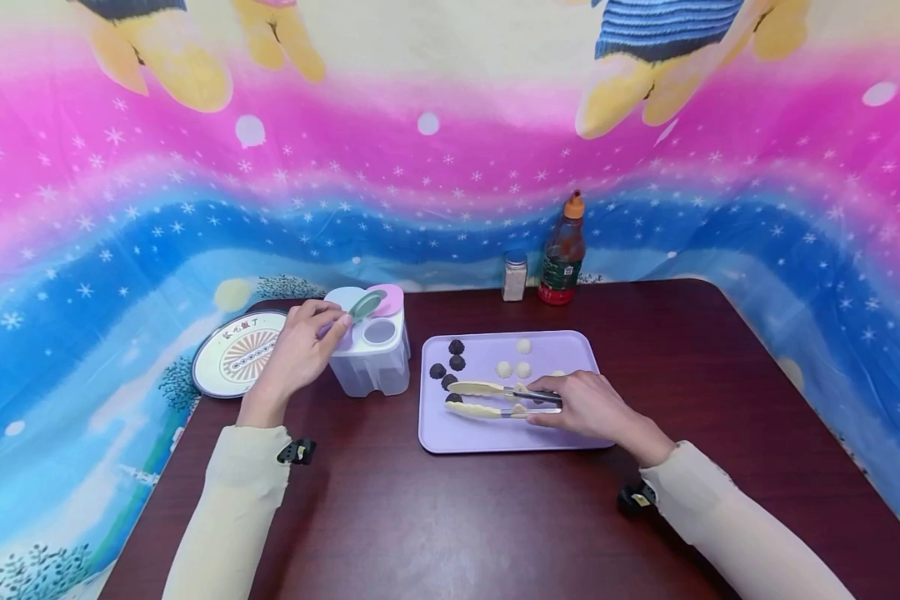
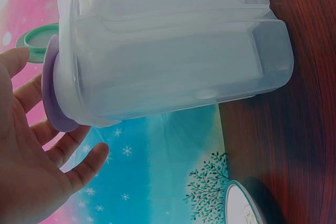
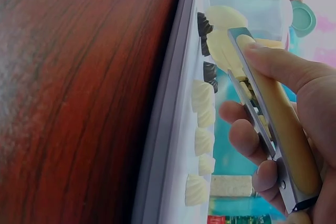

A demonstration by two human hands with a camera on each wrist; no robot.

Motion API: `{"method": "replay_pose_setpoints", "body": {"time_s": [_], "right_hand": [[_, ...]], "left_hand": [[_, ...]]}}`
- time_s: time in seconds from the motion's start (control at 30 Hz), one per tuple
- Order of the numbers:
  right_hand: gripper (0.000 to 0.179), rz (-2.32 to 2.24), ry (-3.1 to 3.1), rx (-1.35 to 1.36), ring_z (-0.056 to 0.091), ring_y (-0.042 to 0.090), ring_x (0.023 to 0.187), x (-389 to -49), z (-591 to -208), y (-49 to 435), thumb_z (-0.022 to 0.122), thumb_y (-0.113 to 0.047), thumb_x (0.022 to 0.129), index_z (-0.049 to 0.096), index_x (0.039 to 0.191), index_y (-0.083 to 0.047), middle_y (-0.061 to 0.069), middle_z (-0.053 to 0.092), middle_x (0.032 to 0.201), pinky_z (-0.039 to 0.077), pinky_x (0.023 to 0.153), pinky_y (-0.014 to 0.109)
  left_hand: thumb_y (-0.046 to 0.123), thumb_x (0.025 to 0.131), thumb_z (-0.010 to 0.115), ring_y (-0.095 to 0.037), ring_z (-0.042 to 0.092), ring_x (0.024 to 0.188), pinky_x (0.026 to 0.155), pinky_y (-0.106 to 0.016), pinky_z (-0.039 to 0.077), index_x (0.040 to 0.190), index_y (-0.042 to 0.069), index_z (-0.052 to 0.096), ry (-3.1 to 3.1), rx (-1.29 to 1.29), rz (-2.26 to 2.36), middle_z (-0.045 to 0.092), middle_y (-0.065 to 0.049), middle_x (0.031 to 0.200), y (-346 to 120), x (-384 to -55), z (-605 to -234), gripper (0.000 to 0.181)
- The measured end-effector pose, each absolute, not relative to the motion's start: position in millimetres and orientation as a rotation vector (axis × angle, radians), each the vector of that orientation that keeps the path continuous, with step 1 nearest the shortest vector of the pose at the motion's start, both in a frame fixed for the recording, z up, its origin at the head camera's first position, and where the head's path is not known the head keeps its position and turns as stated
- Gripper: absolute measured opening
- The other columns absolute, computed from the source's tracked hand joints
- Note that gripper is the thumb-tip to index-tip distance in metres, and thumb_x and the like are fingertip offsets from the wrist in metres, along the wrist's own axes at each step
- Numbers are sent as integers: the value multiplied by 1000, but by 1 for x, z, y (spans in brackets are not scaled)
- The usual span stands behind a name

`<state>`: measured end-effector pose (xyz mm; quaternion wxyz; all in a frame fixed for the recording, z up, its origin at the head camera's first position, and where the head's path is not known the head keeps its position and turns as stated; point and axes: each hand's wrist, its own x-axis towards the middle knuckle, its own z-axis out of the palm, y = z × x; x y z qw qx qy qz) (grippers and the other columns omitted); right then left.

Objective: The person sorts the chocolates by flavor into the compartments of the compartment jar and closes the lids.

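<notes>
While left hand (image 1: 297,348) touches green lid (image 1: 367,306), pinch unclear behind purple lid (image 2: 51,93), right hand (image 1: 587,405) grips tongs (image 1: 487,389).

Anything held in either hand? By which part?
Right hand: tongs, gripped by the handles. Left hand: at the edge of the green lid; can't tell whether it pinches or only touches.

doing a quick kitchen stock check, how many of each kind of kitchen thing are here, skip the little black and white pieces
Container: 1
Tray: 1
Tongs: 1 pair
Plate: 1
Sauce bottle: 1
Jar: 1
Total: 6
</notes>
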<state>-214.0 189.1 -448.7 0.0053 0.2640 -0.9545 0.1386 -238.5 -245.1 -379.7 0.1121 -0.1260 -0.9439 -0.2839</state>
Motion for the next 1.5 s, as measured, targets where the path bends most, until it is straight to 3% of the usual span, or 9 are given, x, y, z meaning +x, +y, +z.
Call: {"method": "replay_pose_setpoints", "body": {"time_s": [0.73,1.03,1.17,1.37,1.5], "right_hand": [[51,506,-3043,801,64,10,87,-215,-449,186,78,-54,80,73,120,-23,-2,76,110,53,79,38],[47,704,-2989,689,55,9,74,-218,-442,188,80,-51,79,74,118,-24,-7,75,94,40,61,28],[48,768,-2951,658,56,11,76,-219,-435,185,80,-52,79,74,118,-25,-7,74,92,41,62,28],[49,825,-2892,668,62,13,86,-221,-424,175,80,-48,81,73,121,-21,0,76,106,42,65,28],[47,831,-2831,685,62,12,80,-222,-418,166,81,-46,80,74,119,-20,0,77,104,43,65,27]], "left_hand": [[46,105,42,-37,40,128,109,-53,32,126,0,67,-2768,-373,-840,54,-18,137,-245,-237,-379,57],[46,105,42,-37,40,128,109,-53,32,125,-1,67,-2759,-375,-830,55,-17,136,-245,-238,-379,56],[46,105,42,-38,41,127,109,-53,33,124,-1,67,-2753,-379,-825,55,-18,136,-245,-238,-379,56],[46,105,41,-38,41,126,108,-53,33,124,-1,67,-2753,-377,-829,55,-18,136,-244,-237,-379,57],[45,106,41,-38,42,126,108,-53,33,123,-1,67,-2748,-378,-828,56,-18,135,-244,-238,-379,56]]}}
